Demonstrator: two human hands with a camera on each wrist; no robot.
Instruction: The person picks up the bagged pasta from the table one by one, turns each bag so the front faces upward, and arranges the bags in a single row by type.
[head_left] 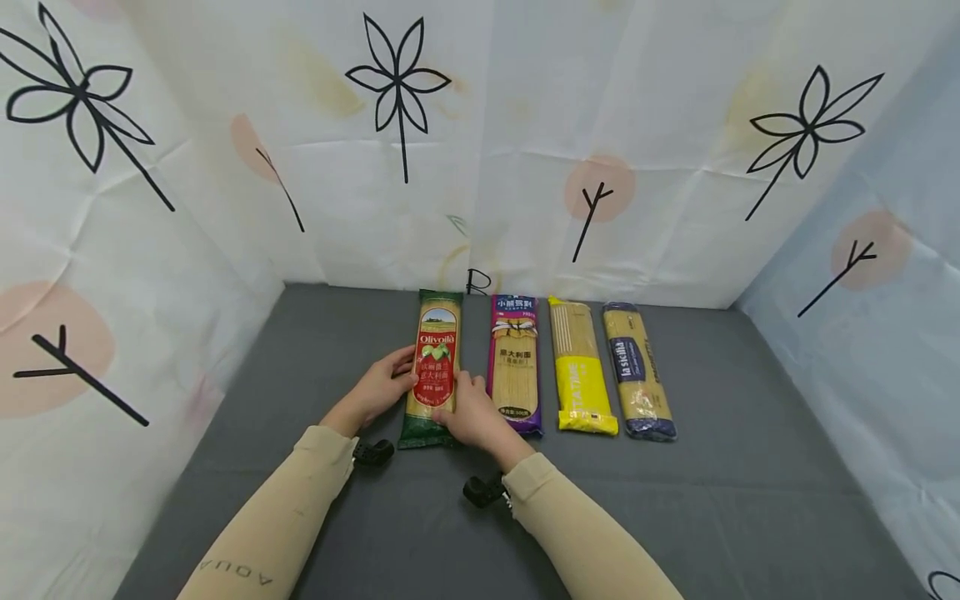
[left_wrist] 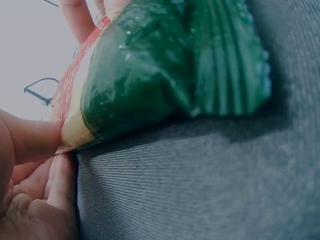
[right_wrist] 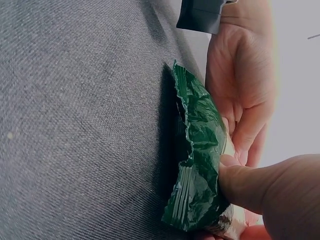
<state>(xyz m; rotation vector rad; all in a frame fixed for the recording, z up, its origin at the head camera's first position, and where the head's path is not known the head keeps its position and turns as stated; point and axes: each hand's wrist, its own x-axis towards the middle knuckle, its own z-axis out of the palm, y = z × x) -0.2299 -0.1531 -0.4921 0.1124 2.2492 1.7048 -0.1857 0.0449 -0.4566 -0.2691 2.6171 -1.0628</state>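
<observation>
A green-ended packet of spaghetti (head_left: 437,325) with a red label lies upright-on in front of me on the grey cloth. My left hand (head_left: 380,385) pinches its left edge, thumb on top and fingertips at the underside. On the opposite edge my right hand (head_left: 477,414) grips the lower part; in the right wrist view the right thumb (right_wrist: 240,182) presses the packet's green end (right_wrist: 202,135). The crimped green seal (left_wrist: 227,60) shows close up in the left wrist view. Right of this packet, a purple pasta packet (head_left: 515,358) stands nearest my right hand.
Farther right lie a yellow pasta packet (head_left: 583,375) and a pasta packet with a dark blue label (head_left: 637,367), in a row. Grey cloth (head_left: 735,467) covers the table. Patterned white fabric (head_left: 495,100) hangs behind and at both sides.
</observation>
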